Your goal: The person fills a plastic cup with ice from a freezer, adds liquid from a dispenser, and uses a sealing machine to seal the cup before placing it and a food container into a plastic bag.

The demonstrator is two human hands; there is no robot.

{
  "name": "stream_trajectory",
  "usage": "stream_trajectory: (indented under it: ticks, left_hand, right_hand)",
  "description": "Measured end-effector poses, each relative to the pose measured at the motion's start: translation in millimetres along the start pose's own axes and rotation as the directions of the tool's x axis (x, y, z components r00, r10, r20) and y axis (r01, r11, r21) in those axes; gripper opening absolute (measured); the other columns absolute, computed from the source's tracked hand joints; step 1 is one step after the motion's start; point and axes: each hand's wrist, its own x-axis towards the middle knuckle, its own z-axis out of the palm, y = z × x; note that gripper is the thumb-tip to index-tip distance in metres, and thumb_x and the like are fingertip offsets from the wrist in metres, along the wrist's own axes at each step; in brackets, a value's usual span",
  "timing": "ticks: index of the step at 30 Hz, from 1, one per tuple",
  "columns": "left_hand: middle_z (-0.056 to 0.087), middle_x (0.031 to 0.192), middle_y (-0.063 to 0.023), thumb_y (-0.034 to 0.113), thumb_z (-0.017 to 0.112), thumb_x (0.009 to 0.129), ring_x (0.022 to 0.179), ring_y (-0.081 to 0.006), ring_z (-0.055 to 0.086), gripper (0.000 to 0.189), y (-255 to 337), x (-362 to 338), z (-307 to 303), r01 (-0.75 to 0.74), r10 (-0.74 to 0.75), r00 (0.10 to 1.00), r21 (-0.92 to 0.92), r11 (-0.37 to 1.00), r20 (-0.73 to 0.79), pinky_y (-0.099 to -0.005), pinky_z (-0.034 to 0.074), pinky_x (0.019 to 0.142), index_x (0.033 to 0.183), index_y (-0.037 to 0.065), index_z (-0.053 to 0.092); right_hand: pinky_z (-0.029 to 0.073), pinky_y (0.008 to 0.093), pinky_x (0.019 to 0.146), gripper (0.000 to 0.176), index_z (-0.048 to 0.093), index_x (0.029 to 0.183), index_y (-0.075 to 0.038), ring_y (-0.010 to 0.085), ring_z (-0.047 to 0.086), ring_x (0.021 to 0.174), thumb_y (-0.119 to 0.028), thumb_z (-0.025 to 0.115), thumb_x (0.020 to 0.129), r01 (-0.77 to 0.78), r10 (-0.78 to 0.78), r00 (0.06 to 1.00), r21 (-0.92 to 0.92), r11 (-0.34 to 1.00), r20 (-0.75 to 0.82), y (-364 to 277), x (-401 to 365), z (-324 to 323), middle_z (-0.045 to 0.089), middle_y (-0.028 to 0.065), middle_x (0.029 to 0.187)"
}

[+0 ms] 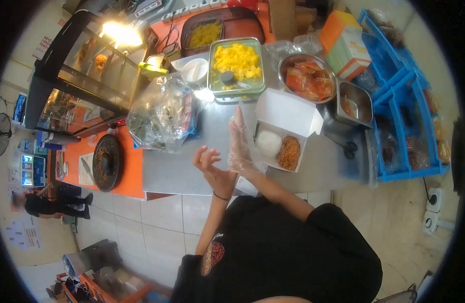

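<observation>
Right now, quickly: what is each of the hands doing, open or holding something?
Left hand: open, bare, holding nothing.
Right hand: open, gloved, holding nothing.

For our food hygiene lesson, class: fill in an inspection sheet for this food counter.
Surface: metal counter, crowded at the back.
Job's things: open white box holding rice and what looks like noodles.
Clutter: tub of yellow food, bowl of red food, bag of leaves, blue crates.
Hands: left hand bare, right hand in clear glove; both open, empty.
Cables: socket with cord, lower right.
Surroundings: tiled floor, display case, another person far left.
</observation>
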Motion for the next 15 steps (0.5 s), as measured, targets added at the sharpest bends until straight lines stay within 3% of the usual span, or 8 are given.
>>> stream_trajectory:
  ticks: [1, 2, 3, 5, 7, 12, 14, 15]
  left_hand:
    - [0.039, 0.127, -0.0096, 0.02, 0.072, 0.08, 0.095, -0.0209, 0.052, 0.075, -5.9, 7.2, 1.0, 0.115, -0.113, 0.993, -0.033, 0.993, 0.038, -0.0286, 0.046, 0.064, 0.141, 0.015, 0.028]
    - [0.044, 0.122, -0.0104, 0.019, 0.073, 0.078, 0.082, -0.0171, 0.056, 0.076, -11.7, 13.2, 1.0, 0.23, -0.225, 0.971, -0.061, 0.971, 0.082, -0.022, 0.045, 0.054, 0.14, 0.012, 0.029]
    - [0.044, 0.122, -0.0104, 0.019, 0.073, 0.078, 0.082, -0.0171, 0.056, 0.076, -7.3, 20.6, -8.9, 0.222, -0.217, 0.971, -0.044, 0.974, 0.096, -0.022, 0.045, 0.054, 0.14, 0.012, 0.029]
    - [0.052, 0.111, -0.0098, 0.013, 0.071, 0.077, 0.076, -0.0148, 0.054, 0.07, -15.8, 31.4, -6.9, 0.312, -0.306, 0.935, -0.003, 0.95, 0.177, -0.0216, 0.042, 0.05, 0.138, 0.01, 0.035]
    - [0.055, 0.104, -0.0084, 0.01, 0.07, 0.077, 0.077, -0.015, 0.053, 0.065, -17.1, 34.2, -1.2, 0.21, -0.206, 0.971, -0.021, 0.978, 0.123, -0.0226, 0.041, 0.05, 0.135, 0.008, 0.04]
    - [0.059, 0.089, -0.0083, 0.001, 0.065, 0.076, 0.069, -0.0211, 0.055, 0.055, -29.2, 29.2, -4.0, 0.256, -0.278, 0.949, 0.148, 0.955, 0.147, -0.0314, 0.045, 0.06, 0.129, 0.006, 0.049]
    - [0.059, 0.089, -0.0091, -0.003, 0.064, 0.073, 0.072, -0.0235, 0.056, 0.057, -57.2, 35.1, -11.3, 0.244, -0.283, 0.95, 0.248, 0.938, 0.135, -0.0332, 0.045, 0.064, 0.127, 0.006, 0.05]
    - [0.059, 0.088, -0.0099, -0.007, 0.063, 0.069, 0.074, -0.0259, 0.057, 0.059, -61.8, 42.6, -13.8, 0.234, -0.288, 0.95, 0.337, 0.912, 0.12, -0.0349, 0.046, 0.068, 0.125, 0.005, 0.052]
  right_hand:
    - [0.017, 0.0426, 0.113, 0.068, 0.012, 0.149, -0.015, 0.0369, 0.014, 0.141, -0.025, 0.052, 0.095, 0.347, -0.355, 0.934, -0.298, 0.889, 0.03, 6.5, -1.3, 1.3, 0.012, 0.0154, 0.155]
    - [0.021, 0.0383, 0.112, 0.061, 0.019, 0.147, -0.006, 0.0344, 0.019, 0.141, -0.022, 0.05, 0.096, 0.607, -0.637, 0.754, -0.54, 0.583, 0.159, 12.8, -5.3, 3.6, 0.015, 0.0163, 0.153]
    - [0.021, 0.0383, 0.112, 0.061, 0.019, 0.147, -0.006, 0.0344, 0.019, 0.141, -0.022, 0.05, 0.096, 0.598, -0.636, 0.759, -0.534, 0.598, 0.139, 13.3, -23.6, 14.4, 0.015, 0.0163, 0.153]
    - [0.022, 0.0384, 0.112, 0.056, 0.024, 0.145, -0.003, 0.0355, 0.023, 0.139, -0.018, 0.047, 0.097, 0.059, -0.061, 0.998, -0.09, 0.994, -0.021, 25.0, -46.8, 29.2, 0.022, 0.0194, 0.151]
    - [0.021, 0.0391, 0.113, 0.054, 0.025, 0.145, -0.003, 0.0357, 0.023, 0.139, -0.017, 0.047, 0.097, 0.045, -0.041, 0.999, -0.127, 0.991, 0.031, 22.0, -50.9, 17.1, 0.024, 0.0203, 0.15]
    - [0.022, 0.0395, 0.113, 0.051, 0.031, 0.143, -0.004, 0.0359, 0.024, 0.139, -0.011, 0.048, 0.095, 0.042, -0.016, 0.989, -0.185, 0.982, 0.144, 17.9, -97.2, -14.5, 0.025, 0.021, 0.15]
    - [0.025, 0.0396, 0.112, 0.053, 0.036, 0.141, -0.005, 0.0356, 0.028, 0.138, -0.005, 0.051, 0.09, 0.224, -0.007, 0.885, -0.415, 0.882, 0.465, -9.4, -123.3, -28.0, 0.027, 0.0199, 0.149]
    - [0.025, 0.0396, 0.112, 0.053, 0.036, 0.141, -0.005, 0.0356, 0.028, 0.138, -0.005, 0.051, 0.09, 0.221, -0.005, 0.884, -0.409, 0.885, 0.468, -13.0, -121.9, -29.8, 0.027, 0.0199, 0.149]
